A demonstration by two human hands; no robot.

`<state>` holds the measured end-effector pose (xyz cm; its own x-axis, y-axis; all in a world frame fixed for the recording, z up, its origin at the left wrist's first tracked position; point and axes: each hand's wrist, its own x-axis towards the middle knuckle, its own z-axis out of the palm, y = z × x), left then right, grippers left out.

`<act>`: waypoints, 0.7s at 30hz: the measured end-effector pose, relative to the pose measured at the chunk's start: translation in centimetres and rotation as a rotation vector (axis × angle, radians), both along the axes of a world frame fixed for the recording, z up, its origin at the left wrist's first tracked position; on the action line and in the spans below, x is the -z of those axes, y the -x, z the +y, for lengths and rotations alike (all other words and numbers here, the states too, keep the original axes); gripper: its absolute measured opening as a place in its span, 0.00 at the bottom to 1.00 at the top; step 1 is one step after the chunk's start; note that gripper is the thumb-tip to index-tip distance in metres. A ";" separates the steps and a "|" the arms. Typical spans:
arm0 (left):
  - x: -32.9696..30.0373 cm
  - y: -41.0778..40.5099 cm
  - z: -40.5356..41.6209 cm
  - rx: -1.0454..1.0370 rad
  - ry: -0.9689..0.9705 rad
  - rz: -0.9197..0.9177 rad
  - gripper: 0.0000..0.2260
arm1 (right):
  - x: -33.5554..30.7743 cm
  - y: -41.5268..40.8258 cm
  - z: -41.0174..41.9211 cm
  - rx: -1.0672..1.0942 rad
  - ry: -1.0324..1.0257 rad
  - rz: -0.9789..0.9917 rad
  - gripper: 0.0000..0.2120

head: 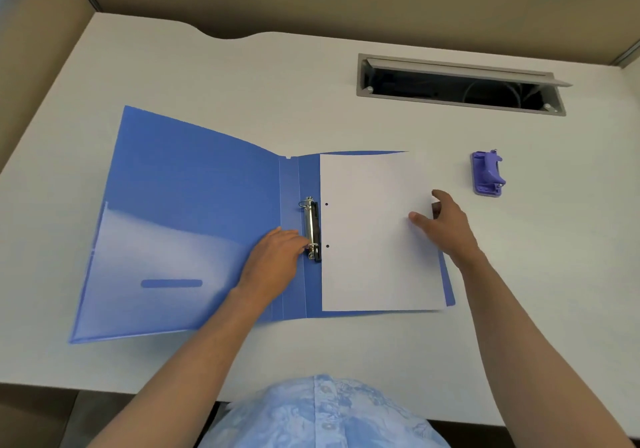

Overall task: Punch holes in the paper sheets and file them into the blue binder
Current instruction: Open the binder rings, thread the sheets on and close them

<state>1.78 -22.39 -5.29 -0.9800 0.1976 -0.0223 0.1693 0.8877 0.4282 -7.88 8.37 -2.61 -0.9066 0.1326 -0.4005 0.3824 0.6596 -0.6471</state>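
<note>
A: Two punched holes (326, 204) show along the left margin of the paper sheet (377, 233), which lies flat on the right-hand cover of the blue binder (194, 184), open on the bench (242, 77). Neither hole sits on a ring yet; the sheet's left edge lies just beside the ring mechanism (312, 228), not over it.

B: Hands?

A: Left hand (277, 257) rests at the near end of the mechanism, fingers curled toward the metal; cannot tell whether they grip the lever or only touch it. Right hand (441, 226) is at the sheet's right edge, fingers loosely spread, thumb on top of the paper; no firm pinch visible. The hole punch (487, 173) stands well apart, to the right.

B: Risks?

A: Judgement only. If the rings are closed when the sheet slides left, the margin buckles against them. If the holes do not line up with both prongs, one hole may tear. A loose right-hand hold lets the sheet skew as it moves. The left fingers, so near the clasp, could get nipped if it snaps.
</note>
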 end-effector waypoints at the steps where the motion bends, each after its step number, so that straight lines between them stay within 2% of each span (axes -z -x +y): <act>1: 0.0 0.1 0.0 -0.010 -0.010 -0.012 0.08 | 0.1 0.1 0.0 0.014 -0.077 0.033 0.34; 3: 0.0 0.2 0.2 -0.001 -0.028 -0.015 0.09 | 0.1 -0.3 -0.1 0.060 -0.191 0.149 0.33; 5: 0.1 0.3 0.7 0.019 -0.060 0.003 0.12 | -0.2 -1.6 -1.0 0.088 -0.239 0.325 0.27; 8: 0.4 0.7 1.7 0.071 -0.119 0.023 0.13 | -0.4 -4.3 -3.9 -0.042 -0.090 0.507 0.18; 11: 0.2 1.2 2.9 0.152 -0.157 0.038 0.14 | 0.7 -7.1 -6.6 -0.349 -0.004 0.490 0.12; 13: 0.1 1.4 3.5 0.186 -0.167 0.078 0.14 | 1.7 -8.1 -7.6 -0.454 -0.012 0.466 0.10; 17: 0.0 1.8 3.8 0.233 -0.148 0.132 0.14 | 2.5 -8.3 -8.4 -0.487 -0.046 0.457 0.07; 21: 0.4 1.8 3.9 0.218 -0.115 0.151 0.08 | 2.5 -7.8 -8.5 -0.502 -0.069 0.475 0.05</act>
